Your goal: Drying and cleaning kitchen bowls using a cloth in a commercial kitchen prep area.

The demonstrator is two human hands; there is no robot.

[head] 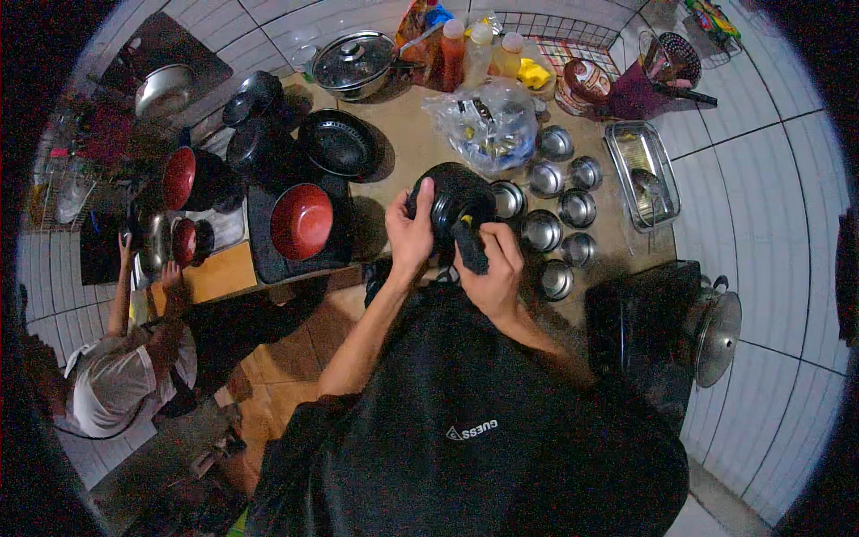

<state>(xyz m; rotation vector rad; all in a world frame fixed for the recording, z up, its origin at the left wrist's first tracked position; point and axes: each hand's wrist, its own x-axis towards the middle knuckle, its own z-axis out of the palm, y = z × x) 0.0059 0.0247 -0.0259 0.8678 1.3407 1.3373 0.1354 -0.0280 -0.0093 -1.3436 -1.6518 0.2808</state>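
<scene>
My left hand (411, 236) grips the side of a glossy black round vessel (453, 180), thumb up along its face. The vessel is tilted in front of my chest, above the counter's front edge. In my right hand (498, 272) is a dark, soft-looking cloth or pad (472, 250), its upper end against or very near the vessel. A small yellow spot shows there; I cannot tell what it belongs to. Just to the right, several small round metal tins (542, 230) stand on the counter (402, 144). A clear plastic bag (486, 127) with things inside lies beyond the vessel.
A red-lined bowl (302, 221) and a black oval pan (337, 143) stand left. At the back are a glass-lidded pot (354, 64) and bottles (453, 57). A glass dish (644, 178) sits right. Another person (124, 382) handles pots at far left.
</scene>
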